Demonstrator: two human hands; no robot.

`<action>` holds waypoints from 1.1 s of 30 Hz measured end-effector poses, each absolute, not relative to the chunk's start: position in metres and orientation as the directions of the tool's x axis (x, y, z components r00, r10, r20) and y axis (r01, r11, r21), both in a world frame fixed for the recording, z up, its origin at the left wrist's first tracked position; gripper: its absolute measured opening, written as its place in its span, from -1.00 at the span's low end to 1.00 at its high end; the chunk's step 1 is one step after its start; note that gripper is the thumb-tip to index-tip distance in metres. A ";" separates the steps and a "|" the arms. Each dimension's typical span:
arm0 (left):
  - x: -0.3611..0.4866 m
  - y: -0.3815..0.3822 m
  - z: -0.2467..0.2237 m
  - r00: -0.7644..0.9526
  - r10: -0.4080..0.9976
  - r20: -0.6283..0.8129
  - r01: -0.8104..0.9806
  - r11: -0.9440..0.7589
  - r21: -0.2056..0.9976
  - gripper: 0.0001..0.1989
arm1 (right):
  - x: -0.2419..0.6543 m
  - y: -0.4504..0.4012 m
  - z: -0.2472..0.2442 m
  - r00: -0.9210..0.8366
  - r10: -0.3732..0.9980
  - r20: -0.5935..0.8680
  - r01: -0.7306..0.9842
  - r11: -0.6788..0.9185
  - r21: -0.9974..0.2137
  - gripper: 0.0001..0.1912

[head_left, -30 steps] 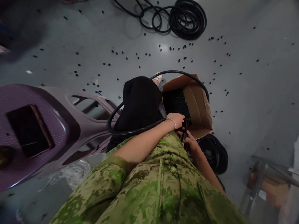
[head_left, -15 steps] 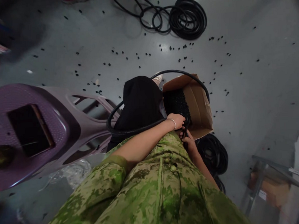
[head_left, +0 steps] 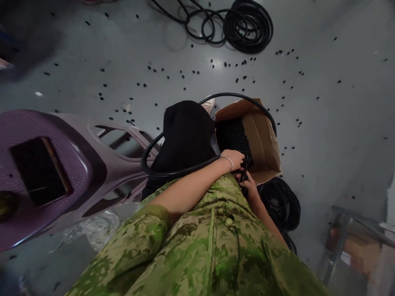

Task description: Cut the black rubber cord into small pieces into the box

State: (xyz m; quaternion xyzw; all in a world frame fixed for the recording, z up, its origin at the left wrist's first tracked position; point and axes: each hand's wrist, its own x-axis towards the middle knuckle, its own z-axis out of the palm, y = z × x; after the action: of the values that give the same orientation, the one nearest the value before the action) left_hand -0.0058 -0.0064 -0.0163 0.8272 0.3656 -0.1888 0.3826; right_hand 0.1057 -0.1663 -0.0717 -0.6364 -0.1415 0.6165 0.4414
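My left hand (head_left: 233, 158), with a bracelet at the wrist, is closed around the end of a black corrugated hose (head_left: 185, 171). The hose loops over my black-trousered knee and arcs behind the box. Just below it, my right hand (head_left: 251, 188) is wrapped round the dark handles of a cutting tool (head_left: 244, 177), probably scissors or pliers; its exact kind is too dark to tell. The tool's tip meets the hose close to my left fingers. Both hands are over the near edge of an open cardboard box (head_left: 262, 139), which holds many small black cut pieces (head_left: 232, 132).
A purple plastic stool (head_left: 81, 173) at the left bears a phone (head_left: 40, 171). Coiled black hose (head_left: 248, 24) lies on the floor ahead, with another black coil (head_left: 281, 203) right of my arm. Small black pieces dot the grey floor. A metal frame (head_left: 337, 242) stands lower right.
Both hands stay in nearly the same place. The tool in my right hand has shifted slightly at the hose; its blades look less distinct now.
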 end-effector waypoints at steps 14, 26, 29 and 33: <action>-0.006 -0.008 -0.019 0.688 0.423 -0.590 0.724 -0.466 0.509 -0.74 | 0.110 -0.168 -0.076 0.197 0.697 -0.690 -0.427 -0.572 -0.700 -0.30; -0.006 -0.006 -0.015 0.654 0.449 -0.609 0.754 -0.451 0.477 -0.68 | 0.099 -0.157 -0.073 0.244 0.746 -0.620 -0.291 -0.554 -0.780 -0.48; -0.005 -0.006 -0.017 0.659 0.449 -0.604 0.750 -0.454 0.481 -0.68 | 0.101 -0.159 -0.074 0.231 0.740 -0.632 -0.329 -0.552 -0.766 -0.46; -0.004 -0.007 -0.020 0.664 0.444 -0.602 0.746 -0.448 0.492 -0.72 | 0.109 -0.164 -0.074 0.161 0.705 -0.691 -0.418 -0.586 -0.695 -0.34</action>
State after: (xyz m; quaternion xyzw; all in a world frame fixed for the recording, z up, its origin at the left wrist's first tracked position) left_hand -0.0042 -0.0068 -0.0201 0.8277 0.3595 -0.1974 0.3831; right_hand 0.1088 -0.1641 -0.0742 -0.6218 -0.1153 0.6374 0.4403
